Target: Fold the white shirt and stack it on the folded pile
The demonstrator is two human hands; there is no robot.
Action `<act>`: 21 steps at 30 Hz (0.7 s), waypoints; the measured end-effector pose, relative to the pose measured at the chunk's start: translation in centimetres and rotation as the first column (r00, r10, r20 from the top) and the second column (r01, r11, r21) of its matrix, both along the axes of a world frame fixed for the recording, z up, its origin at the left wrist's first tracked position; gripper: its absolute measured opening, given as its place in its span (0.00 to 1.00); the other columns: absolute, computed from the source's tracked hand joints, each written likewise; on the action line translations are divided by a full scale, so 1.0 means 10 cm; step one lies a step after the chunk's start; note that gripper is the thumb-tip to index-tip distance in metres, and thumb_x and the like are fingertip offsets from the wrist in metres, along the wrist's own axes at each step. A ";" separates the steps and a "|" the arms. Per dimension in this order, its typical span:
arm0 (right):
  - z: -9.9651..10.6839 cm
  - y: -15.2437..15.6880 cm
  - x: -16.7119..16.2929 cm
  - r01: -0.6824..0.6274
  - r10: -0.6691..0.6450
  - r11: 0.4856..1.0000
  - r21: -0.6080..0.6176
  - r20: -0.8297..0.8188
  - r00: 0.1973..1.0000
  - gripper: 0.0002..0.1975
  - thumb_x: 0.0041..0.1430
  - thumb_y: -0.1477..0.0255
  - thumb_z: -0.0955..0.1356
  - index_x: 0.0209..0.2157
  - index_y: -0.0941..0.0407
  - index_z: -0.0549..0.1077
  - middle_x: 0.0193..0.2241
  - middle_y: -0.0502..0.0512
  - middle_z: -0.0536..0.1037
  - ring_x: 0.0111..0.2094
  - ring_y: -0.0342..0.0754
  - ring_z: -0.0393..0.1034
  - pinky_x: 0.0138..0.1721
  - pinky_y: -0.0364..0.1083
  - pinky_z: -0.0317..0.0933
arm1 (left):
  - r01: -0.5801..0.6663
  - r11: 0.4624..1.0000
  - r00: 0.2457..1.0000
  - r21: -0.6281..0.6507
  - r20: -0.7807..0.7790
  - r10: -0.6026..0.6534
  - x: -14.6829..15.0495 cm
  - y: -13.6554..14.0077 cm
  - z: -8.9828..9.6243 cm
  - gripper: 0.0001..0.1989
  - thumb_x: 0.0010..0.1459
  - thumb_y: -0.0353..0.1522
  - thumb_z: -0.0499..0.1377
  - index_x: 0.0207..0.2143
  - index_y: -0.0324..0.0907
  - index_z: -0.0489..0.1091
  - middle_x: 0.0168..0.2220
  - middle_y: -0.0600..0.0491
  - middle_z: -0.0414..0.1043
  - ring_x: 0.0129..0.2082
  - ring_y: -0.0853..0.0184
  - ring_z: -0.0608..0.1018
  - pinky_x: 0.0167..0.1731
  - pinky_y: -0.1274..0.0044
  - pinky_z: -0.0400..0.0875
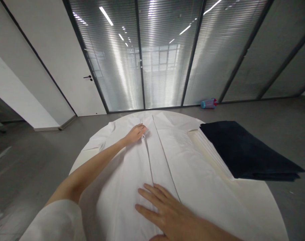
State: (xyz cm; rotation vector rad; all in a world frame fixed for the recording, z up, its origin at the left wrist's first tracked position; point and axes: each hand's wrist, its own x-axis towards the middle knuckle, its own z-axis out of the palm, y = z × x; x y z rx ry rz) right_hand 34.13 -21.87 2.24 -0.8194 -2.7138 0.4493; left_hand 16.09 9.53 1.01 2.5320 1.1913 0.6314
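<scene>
A white shirt [177,160] lies spread over a round table, its long front edges running away from me. Near its far end my left hand [136,134] has its fingers closed on the edge of the front opening, where the fabric bunches slightly. Closer to me, my right hand [165,209] rests with fingers spread on the shirt's front, across the near part of the opening. The shirt's near end is partly hidden under my right hand and beyond the frame.
On the table's right side, a folded dark navy cloth [243,150] lies on a stack of folded white cloth [215,154] and overhangs the round table's edge [270,204]. A blue and red patterned object [208,103] lies on the floor by the glass partition [162,67]. A white door [64,60] stands at left.
</scene>
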 end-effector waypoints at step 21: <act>-0.07 0.01 0.03 -0.031 0.032 0.997 -0.067 0.022 0.999 0.35 0.67 0.50 0.62 0.68 0.53 0.58 0.71 0.62 0.50 0.71 0.58 0.41 0.69 0.61 0.42 | -0.074 0.990 0.995 0.119 -0.059 0.081 0.31 0.18 0.04 0.19 0.70 0.42 0.47 0.50 0.44 0.72 0.52 0.46 0.75 0.55 0.60 0.74 0.60 0.70 0.59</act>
